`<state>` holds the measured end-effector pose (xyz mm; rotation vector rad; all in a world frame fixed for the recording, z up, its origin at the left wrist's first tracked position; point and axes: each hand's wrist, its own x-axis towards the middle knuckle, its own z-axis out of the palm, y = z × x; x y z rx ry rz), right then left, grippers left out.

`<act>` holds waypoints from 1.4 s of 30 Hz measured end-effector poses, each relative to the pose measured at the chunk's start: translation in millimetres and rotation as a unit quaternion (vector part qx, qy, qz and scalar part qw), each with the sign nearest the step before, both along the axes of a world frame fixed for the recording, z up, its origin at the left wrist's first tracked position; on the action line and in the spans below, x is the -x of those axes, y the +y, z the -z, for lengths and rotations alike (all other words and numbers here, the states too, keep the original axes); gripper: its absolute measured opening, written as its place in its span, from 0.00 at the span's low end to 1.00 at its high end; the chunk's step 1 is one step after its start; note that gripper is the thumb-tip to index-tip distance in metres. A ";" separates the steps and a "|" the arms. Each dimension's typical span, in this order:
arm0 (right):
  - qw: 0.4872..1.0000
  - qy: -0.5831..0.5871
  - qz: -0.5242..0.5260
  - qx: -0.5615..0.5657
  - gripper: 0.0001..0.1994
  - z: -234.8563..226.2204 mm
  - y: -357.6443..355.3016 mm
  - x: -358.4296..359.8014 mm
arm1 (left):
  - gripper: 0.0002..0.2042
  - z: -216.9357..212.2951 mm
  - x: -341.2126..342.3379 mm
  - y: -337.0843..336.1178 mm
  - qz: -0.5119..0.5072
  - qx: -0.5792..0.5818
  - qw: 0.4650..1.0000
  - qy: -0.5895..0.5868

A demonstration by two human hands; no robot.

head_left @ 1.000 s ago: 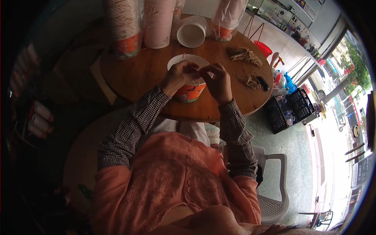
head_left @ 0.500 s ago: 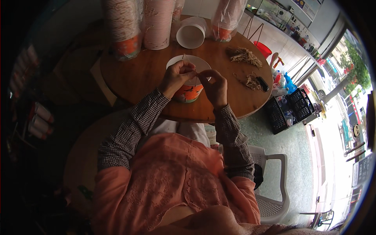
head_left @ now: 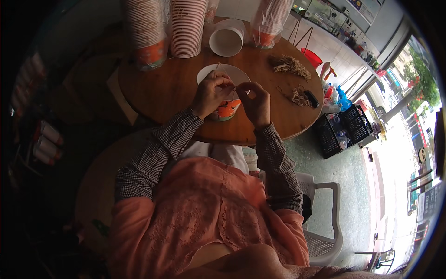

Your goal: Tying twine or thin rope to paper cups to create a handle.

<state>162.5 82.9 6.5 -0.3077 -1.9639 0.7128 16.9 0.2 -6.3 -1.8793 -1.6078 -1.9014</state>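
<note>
Orange-and-white round paper bucket [head_left: 226, 109] stands on the round wooden table [head_left: 172, 88] near its close edge. Left hand [head_left: 211, 93] and right hand [head_left: 254, 101] hover over its rim, fingers pinching thin tan string [head_left: 231, 87]. Beyond: frayed straw-coloured twine bundles [head_left: 290, 66], tall ribbed stacked paper cups [head_left: 186, 28].

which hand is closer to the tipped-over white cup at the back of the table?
Left. The left hand is just in front of the white cup, slightly to its left. The right hand is farther off, in front and to the right.
</note>
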 end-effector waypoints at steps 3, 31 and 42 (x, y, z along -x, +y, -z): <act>1.000 0.007 0.007 0.007 0.02 -2.1 -0.3 -0.2 | 0.06 -2.3 -0.9 -1.9 -0.012 -0.013 0.999 0.036; 0.999 0.044 -0.004 -0.028 0.04 -0.5 -6.8 6.1 | 0.09 -11.8 14.1 -8.1 0.234 0.182 0.889 -0.349; 0.962 -0.070 -0.236 0.116 0.08 -8.1 -6.1 16.0 | 0.05 15.8 15.1 -38.7 0.036 0.019 0.995 -0.090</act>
